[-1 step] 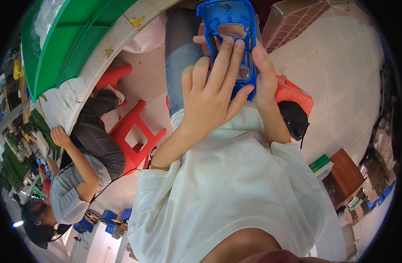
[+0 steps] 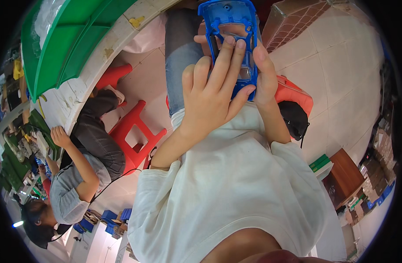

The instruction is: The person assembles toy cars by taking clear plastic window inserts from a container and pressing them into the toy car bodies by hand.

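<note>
A blue plastic toy car body shell [image 2: 227, 16] with open window gaps and clear panes is held above my lap, at the top of the view. Beneath and along its right side, my right hand [image 2: 266, 81] cradles it; the thumb stands by the right edge, and fingertips show past the left edge. My left hand [image 2: 212, 90] lies over the shell, index and middle fingers pressed into its middle. Its thumb rests at the near right corner, while the other two fingers are bent. What lies under those fingertips is hidden.
To the left, a green plastic bin [image 2: 71, 44] stands on a white table [image 2: 65, 103]. Red stools [image 2: 137, 136] and a seated co-worker in grey [image 2: 76, 184] are nearby. A cardboard box [image 2: 293, 22] sits at far right; a black bag [image 2: 293, 118] lies beside my right forearm.
</note>
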